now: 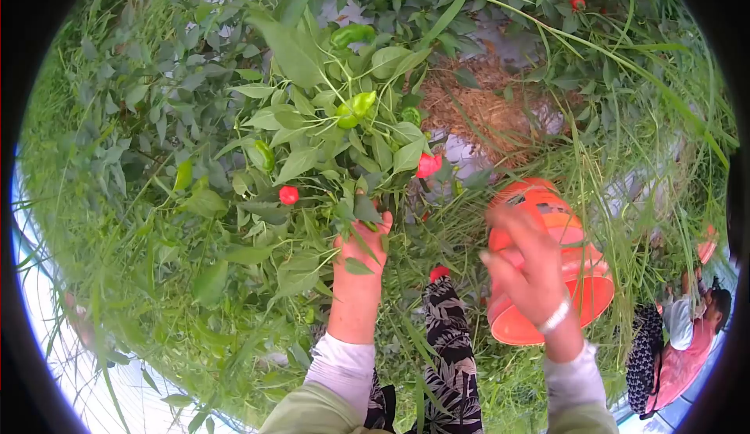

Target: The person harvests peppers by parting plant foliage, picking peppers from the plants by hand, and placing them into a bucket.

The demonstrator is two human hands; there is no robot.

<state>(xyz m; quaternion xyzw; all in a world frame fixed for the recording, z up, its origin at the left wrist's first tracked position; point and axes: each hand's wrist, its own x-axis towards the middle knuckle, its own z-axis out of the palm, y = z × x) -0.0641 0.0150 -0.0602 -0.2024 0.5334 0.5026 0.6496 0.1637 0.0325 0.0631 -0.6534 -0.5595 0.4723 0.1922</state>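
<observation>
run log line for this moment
left hand: among green leaves, grip hidden | right hand: open, near orange bucket | red peppers: among leaves

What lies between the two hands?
In the head view, grass and a small red object, too unclear to name, lie between the left hand and right hand.

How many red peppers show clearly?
4: a pepper left of your left hand, another above and right, a third by the patterned trousers, a fourth upper right. Leaves may hide more.
</observation>
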